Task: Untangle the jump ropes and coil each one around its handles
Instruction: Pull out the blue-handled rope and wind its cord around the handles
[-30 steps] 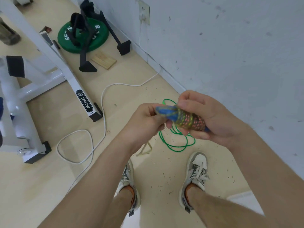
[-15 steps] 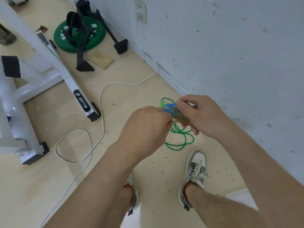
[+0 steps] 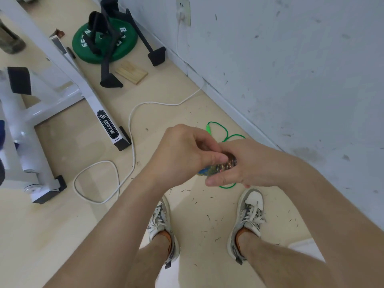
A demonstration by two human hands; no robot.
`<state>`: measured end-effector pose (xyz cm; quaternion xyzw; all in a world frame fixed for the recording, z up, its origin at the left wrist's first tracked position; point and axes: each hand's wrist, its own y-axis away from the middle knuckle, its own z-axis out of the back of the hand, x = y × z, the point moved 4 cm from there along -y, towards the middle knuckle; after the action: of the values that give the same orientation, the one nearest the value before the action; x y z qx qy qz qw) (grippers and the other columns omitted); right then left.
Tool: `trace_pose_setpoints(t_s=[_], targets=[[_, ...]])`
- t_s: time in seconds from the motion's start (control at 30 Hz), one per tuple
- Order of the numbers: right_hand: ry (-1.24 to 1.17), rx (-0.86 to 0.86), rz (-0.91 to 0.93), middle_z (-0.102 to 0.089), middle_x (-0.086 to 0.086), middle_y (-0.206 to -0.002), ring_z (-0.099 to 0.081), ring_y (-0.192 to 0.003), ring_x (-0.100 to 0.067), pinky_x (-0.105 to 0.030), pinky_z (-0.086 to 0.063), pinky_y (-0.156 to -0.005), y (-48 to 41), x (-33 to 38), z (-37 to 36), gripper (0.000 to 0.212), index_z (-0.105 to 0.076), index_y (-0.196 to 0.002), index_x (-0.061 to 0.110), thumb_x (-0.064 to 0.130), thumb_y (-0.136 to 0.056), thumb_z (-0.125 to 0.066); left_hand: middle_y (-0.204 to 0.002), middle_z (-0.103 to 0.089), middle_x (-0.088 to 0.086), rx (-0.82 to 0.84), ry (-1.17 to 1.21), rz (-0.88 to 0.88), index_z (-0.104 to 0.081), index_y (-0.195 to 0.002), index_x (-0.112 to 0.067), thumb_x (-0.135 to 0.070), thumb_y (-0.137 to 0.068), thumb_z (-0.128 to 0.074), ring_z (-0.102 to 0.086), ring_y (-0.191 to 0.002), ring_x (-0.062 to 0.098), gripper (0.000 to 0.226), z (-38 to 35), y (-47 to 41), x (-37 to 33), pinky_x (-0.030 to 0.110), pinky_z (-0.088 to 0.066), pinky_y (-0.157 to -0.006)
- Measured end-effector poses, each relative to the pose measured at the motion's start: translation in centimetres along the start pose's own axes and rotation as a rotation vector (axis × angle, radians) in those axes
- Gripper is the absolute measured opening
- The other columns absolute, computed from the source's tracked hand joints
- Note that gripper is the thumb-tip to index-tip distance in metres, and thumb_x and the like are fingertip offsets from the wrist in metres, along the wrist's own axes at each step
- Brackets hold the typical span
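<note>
A multicoloured jump rope (image 3: 221,167) is wound tightly round its blue handles into a short bundle. My right hand (image 3: 247,163) grips that bundle from the right and below. My left hand (image 3: 185,151) curls over the bundle's top and pinches it at its upper end, hiding much of it. A green jump rope (image 3: 223,132) lies loose on the floor by the wall, partly hidden behind my hands, with a green handle tip showing.
A white cable (image 3: 128,129) snakes over the floor from a wall socket (image 3: 182,12). A white bench frame (image 3: 62,90) stands at left. A green weight plate (image 3: 105,41) with a black stand and a wooden block (image 3: 131,72) lie beyond. My shoes (image 3: 248,213) are below.
The bundle has turned in my hands so its blue end now points lower left. My left hand has moved over the top of it, and both hands have dropped slightly.
</note>
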<state>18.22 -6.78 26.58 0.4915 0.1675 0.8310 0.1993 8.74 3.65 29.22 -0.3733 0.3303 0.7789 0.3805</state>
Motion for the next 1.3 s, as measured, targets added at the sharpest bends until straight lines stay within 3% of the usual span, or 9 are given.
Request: trace_pose_setpoints(t_s=[0.1, 0.2, 0.37, 0.53, 0.63, 0.8, 0.97, 1.1, 1.3], targets=[[0.127, -0.056, 0.029, -0.061, 0.010, -0.064, -0.058, -0.062, -0.005, -0.028, -0.047, -0.060, 0.0, 0.5, 0.1, 0.025, -0.058, -0.067, 0.036, 0.051, -0.073, -0.077, -0.055, -0.065, -0.005, 0.055, 0.088, 0.044, -0.074, -0.065, -0.018, -0.015, -0.066, -0.085, -0.056, -0.050, 0.003, 0.012, -0.6, 0.0, -0.1, 0.018, -0.046, -0.053], [0.004, -0.070, 0.065, -0.060, 0.013, -0.060, -0.055, -0.053, -0.006, -0.024, -0.043, -0.052, 0.3, 1.1, 0.4, 0.024, -0.067, -0.078, 0.034, 0.058, -0.078, -0.070, -0.060, -0.068, 0.009, 0.031, 0.325, 0.097, -0.074, -0.074, -0.004, -0.007, -0.071, -0.081, -0.060, -0.051, 0.014, 0.009, 0.0, -0.2, 0.3, 0.024, -0.050, -0.051], [-0.218, -0.025, 0.064, -0.063, -0.011, -0.073, -0.051, -0.048, -0.022, -0.030, -0.045, -0.047, 0.4, 0.9, 1.0, 0.037, -0.073, -0.100, 0.025, 0.054, -0.079, -0.063, -0.068, -0.069, 0.009, 0.033, 0.400, 0.120, -0.075, -0.082, -0.004, -0.011, -0.077, -0.074, -0.058, -0.055, 0.008, 0.008, 0.5, -0.6, 0.7, 0.019, -0.049, -0.056], [-0.166, -0.086, 0.006, -0.064, -0.009, -0.073, -0.052, -0.049, -0.014, -0.034, -0.048, -0.052, 0.6, -0.4, 1.9, 0.021, -0.071, -0.095, 0.027, 0.045, -0.083, -0.071, -0.083, -0.075, -0.002, 0.098, 0.147, 0.036, -0.077, -0.093, -0.014, -0.014, -0.084, -0.071, -0.069, -0.084, 0.009, 0.010, 0.5, -0.9, 1.1, 0.029, -0.055, -0.084], [-0.029, -0.166, -0.038, -0.062, 0.009, -0.066, -0.049, -0.047, -0.003, -0.026, -0.044, -0.052, 0.8, -1.2, 2.3, 0.017, -0.069, -0.092, 0.031, 0.045, -0.082, -0.070, -0.077, -0.065, -0.021, 0.098, -0.272, -0.070, -0.076, -0.100, -0.028, -0.022, -0.089, -0.066, -0.058, -0.082, -0.004, 0.016, 0.2, -0.7, 0.8, 0.013, -0.045, -0.079], [0.222, -0.166, -0.096, -0.063, 0.007, -0.084, -0.059, -0.079, -0.012, -0.035, -0.050, -0.076, 0.7, -1.0, 2.0, 0.031, -0.068, -0.101, 0.031, 0.054, -0.080, -0.067, -0.098, -0.066, -0.013, 0.109, -0.771, -0.200, -0.069, -0.103, -0.038, -0.039, -0.092, -0.058, -0.044, -0.109, 0.012, 0.016, -1.0, -1.0, 0.3, 0.036, -0.031, -0.095], [0.243, -0.144, -0.094, -0.062, 0.007, -0.080, -0.058, -0.076, -0.012, -0.035, -0.050, -0.075, 0.8, -0.8, 2.0, 0.030, -0.068, -0.099, 0.031, 0.054, -0.081, -0.067, -0.109, -0.052, -0.008, 0.126, -0.857, -0.234, -0.070, -0.104, -0.035, -0.044, -0.090, -0.059, -0.037, -0.108, 0.018, 0.020, -1.4, -0.8, 0.0, 0.036, -0.034, -0.087], [0.253, -0.132, -0.098, -0.062, 0.007, -0.080, -0.057, -0.077, -0.012, -0.038, -0.051, -0.077, 0.7, -0.9, 1.8, 0.028, -0.068, -0.097, 0.031, 0.054, -0.080, -0.067, -0.094, -0.063, 0.000, 0.269, -0.801, -0.112, -0.071, -0.100, -0.025, -0.036, -0.091, -0.060, -0.056, -0.092, 0.022, 0.019, -1.5, -1.1, 0.4, 0.037, -0.047, -0.080], [0.236, -0.110, -0.110, -0.063, 0.007, -0.084, -0.059, -0.080, -0.012, -0.037, -0.052, -0.079, 0.7, -0.8, 1.6, 0.032, -0.068, -0.099, 0.031, 0.056, -0.078, -0.066, -0.086, -0.070, -0.003, 0.299, -0.732, -0.021, -0.073, -0.096, -0.025, -0.024, -0.087, -0.066, -0.063, -0.083, 0.018, 0.011, -1.1, -1.1, 1.4, 0.032, -0.052, -0.078]])
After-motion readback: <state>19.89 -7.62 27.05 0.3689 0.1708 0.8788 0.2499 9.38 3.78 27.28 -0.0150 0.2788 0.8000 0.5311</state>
